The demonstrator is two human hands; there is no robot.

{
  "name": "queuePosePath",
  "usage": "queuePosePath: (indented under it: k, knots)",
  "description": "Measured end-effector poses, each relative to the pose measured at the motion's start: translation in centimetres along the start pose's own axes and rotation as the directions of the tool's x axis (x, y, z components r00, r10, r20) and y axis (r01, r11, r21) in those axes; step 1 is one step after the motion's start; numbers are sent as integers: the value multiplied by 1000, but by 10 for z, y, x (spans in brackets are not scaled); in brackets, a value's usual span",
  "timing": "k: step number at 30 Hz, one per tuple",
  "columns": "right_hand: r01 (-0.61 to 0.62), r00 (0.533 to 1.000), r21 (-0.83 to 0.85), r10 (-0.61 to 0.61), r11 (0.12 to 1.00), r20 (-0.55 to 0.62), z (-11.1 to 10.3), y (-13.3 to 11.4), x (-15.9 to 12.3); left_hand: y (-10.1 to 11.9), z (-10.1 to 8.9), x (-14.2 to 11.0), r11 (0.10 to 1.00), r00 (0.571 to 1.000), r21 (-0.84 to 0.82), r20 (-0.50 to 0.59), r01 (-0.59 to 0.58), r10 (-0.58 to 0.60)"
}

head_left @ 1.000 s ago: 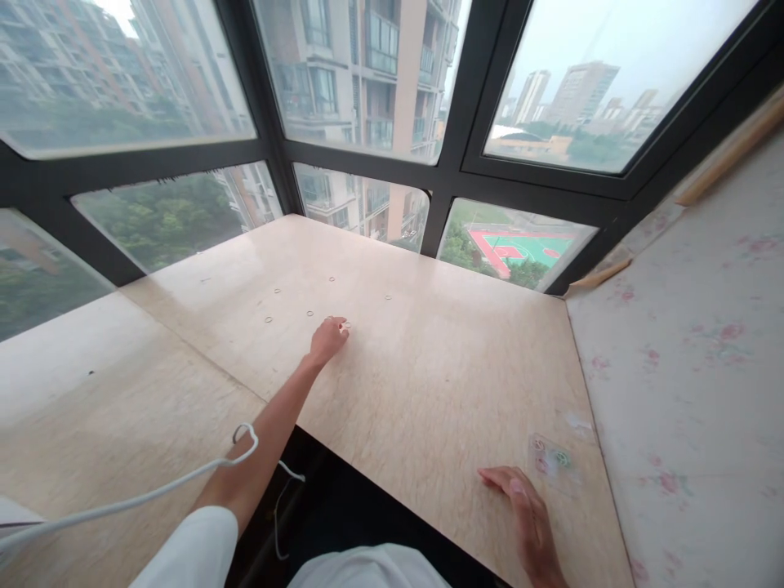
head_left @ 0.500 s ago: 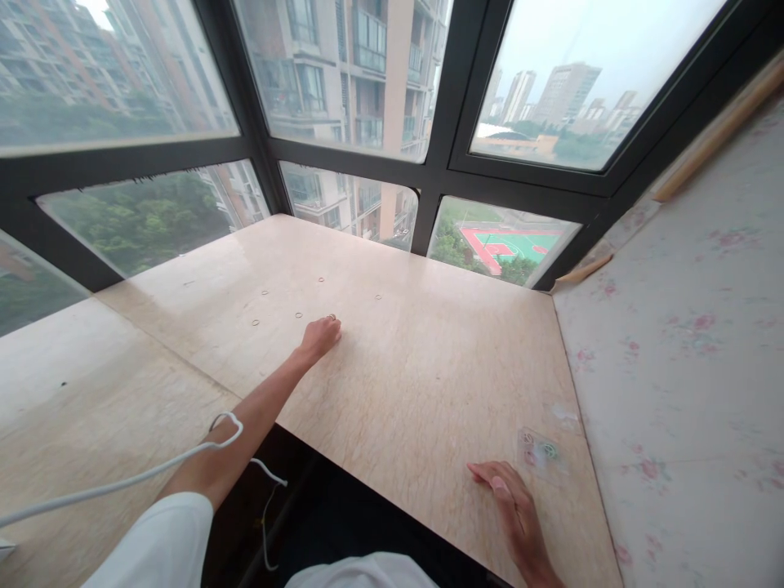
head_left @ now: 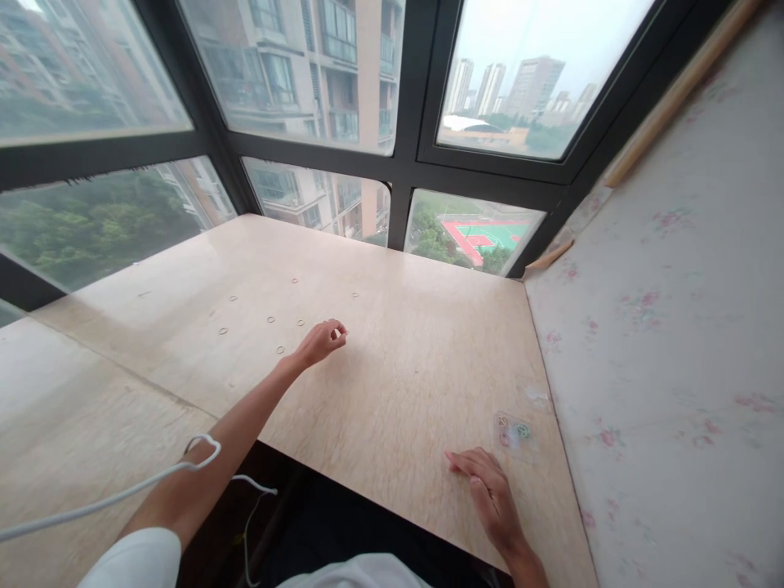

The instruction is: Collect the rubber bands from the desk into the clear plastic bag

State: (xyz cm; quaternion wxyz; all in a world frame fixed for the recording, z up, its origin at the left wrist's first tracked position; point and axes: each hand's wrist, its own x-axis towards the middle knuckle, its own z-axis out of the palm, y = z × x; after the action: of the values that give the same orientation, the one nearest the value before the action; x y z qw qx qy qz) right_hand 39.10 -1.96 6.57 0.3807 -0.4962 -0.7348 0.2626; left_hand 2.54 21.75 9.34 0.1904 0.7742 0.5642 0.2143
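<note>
My left hand (head_left: 322,341) reaches out over the pale marble ledge (head_left: 404,384), lifted a little, with thumb and fingertips pinched on a small thin ring (head_left: 340,331). Several more small rings (head_left: 270,319) lie scattered on the ledge to its left and beyond it. My right hand (head_left: 487,494) rests flat near the front edge, fingers stretched out, holding nothing. Just past its fingertips lies a small clear plastic bag (head_left: 513,430) with a few coloured bits inside.
Dark-framed windows (head_left: 404,175) wall the ledge at the back and left. A floral-patterned surface (head_left: 661,343) rises along the right. A white cable (head_left: 122,490) crosses my left forearm. A dark gap (head_left: 343,523) opens below the ledge's front edge.
My left hand has closed on a ring and pulled back slightly from the scattered rings, lifting off the ledge. My right hand stays flat. The view has shifted, so everything sits further left.
</note>
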Motion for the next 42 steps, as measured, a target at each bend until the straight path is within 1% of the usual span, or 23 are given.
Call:
queuePosePath:
  k: [4, 7, 9, 11, 13, 15, 17, 18, 20, 22, 23, 25, 27, 29, 30, 32, 34, 35, 37, 40, 42]
  knots:
    - [-29, 999, 28, 30, 999, -18, 0, -1, -1, 33, 21, 10, 966, 999, -259, 48, 1, 12]
    - [-58, 997, 50, 61, 997, -50, 1, -1, -1, 55, 38, 16, 934, 996, -355, 93, 33, 0]
    - [-62, 995, 68, 67, 996, -67, 2, 0, -1, 68, 48, 19, 887, 989, -455, 144, 85, -21]
    - [-63, 995, 71, 68, 995, -72, 3, 0, 0, 81, 56, 21, 776, 979, -612, 204, 151, -29]
    - [-70, 994, 53, 73, 996, -75, 3, -1, 2, 96, 64, 21, 620, 965, -756, 260, 210, -9]
    - [-82, 993, 34, 85, 996, -81, 4, -3, 3, 114, 72, 19, 489, 950, -833, 312, 260, 27]
    - [-99, 991, 23, 100, 995, -92, 4, -5, 5, 134, 82, 16, 418, 932, -859, 356, 295, 74]
    - [-107, 989, 19, 109, 994, -99, 4, -6, 6, 145, 87, 14, 407, 924, -862, 371, 303, 98]
    - [-124, 986, 6, 124, 992, -109, 4, -8, 7, 167, 100, 9, 425, 911, -858, 384, 290, 154]
    - [-139, 984, -7, 137, 990, -116, 4, -9, 8, 189, 114, 3, 484, 896, -842, 382, 237, 226]
    - [-147, 982, -10, 145, 989, -118, 4, -9, 8, 200, 122, 0, 523, 888, -830, 373, 191, 268]
    - [-158, 980, -5, 156, 987, -119, 5, -8, 9, 220, 136, -7, 615, 870, -787, 338, 52, 359]
    - [-164, 979, 7, 163, 986, -124, 5, -7, 8, 237, 148, -14, 694, 835, -710, 308, -118, 457]
    - [-163, 978, 14, 164, 986, -131, 6, -7, 8, 248, 156, -19, 750, 787, -603, 309, -271, 534]
    - [-162, 977, 14, 163, 987, -135, 6, -7, 8, 252, 159, -21, 770, 767, -548, 322, -328, 555]
    - [-161, 977, 12, 161, 987, -139, 7, -7, 8, 257, 161, -23, 795, 735, -454, 358, -402, 576]
    - [-159, 977, 10, 159, 987, -139, 7, -7, 8, 257, 161, -24, 800, 719, -414, 377, -434, 584]
    - [-159, 977, 7, 159, 987, -140, 7, -7, 8, 256, 160, -24, 800, 720, -411, 372, -438, 586]
    - [-162, 978, -1, 160, 987, -136, 7, -7, 8, 249, 159, -23, 799, 746, -416, 332, -434, 578]
    - [-168, 978, -22, 164, 986, -128, 6, -7, 7, 232, 159, -23, 804, 809, -438, 242, -401, 535]
    - [-171, 979, -31, 166, 985, -121, 5, -7, 8, 216, 158, -23, 816, 852, -457, 204, -353, 483]
